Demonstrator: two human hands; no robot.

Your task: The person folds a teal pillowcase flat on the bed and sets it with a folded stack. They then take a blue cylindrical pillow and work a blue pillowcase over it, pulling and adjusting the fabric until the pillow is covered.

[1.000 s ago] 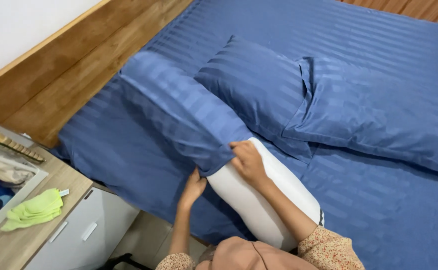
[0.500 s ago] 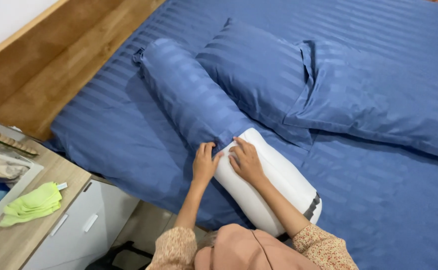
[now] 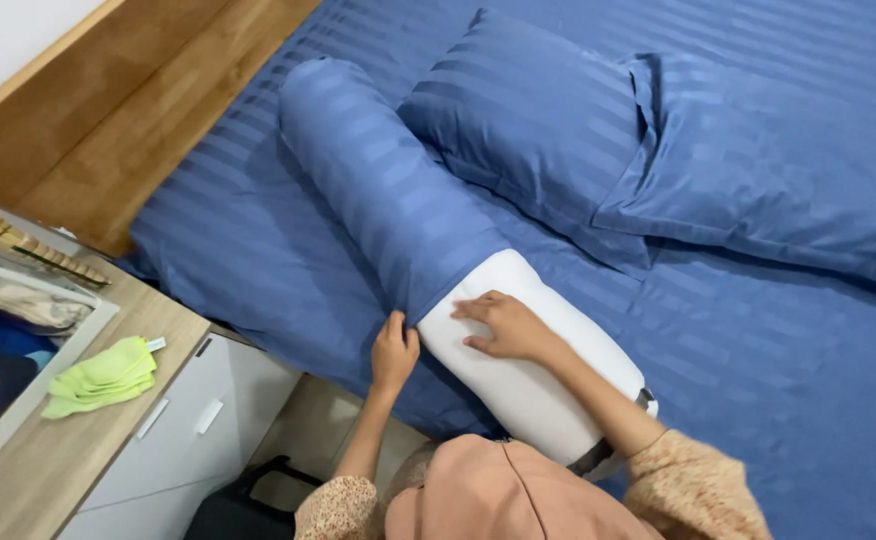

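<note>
A long white bolster lies on the bed, more than half of it already inside a striped blue cover — the bare white end points toward the person. The left hand sits at the cover's open edge on the side of the bolster nearer the worktop, its fingers closed around a fold of the blue fabric. The right hand rests flat on top of the white part just below that edge, fingers spread and open, pressing rather than gripping. Beside the bolster, on its far side from the worktop, lie two blue pillows. On the wooden worktop lies a folded green cloth.
</note>
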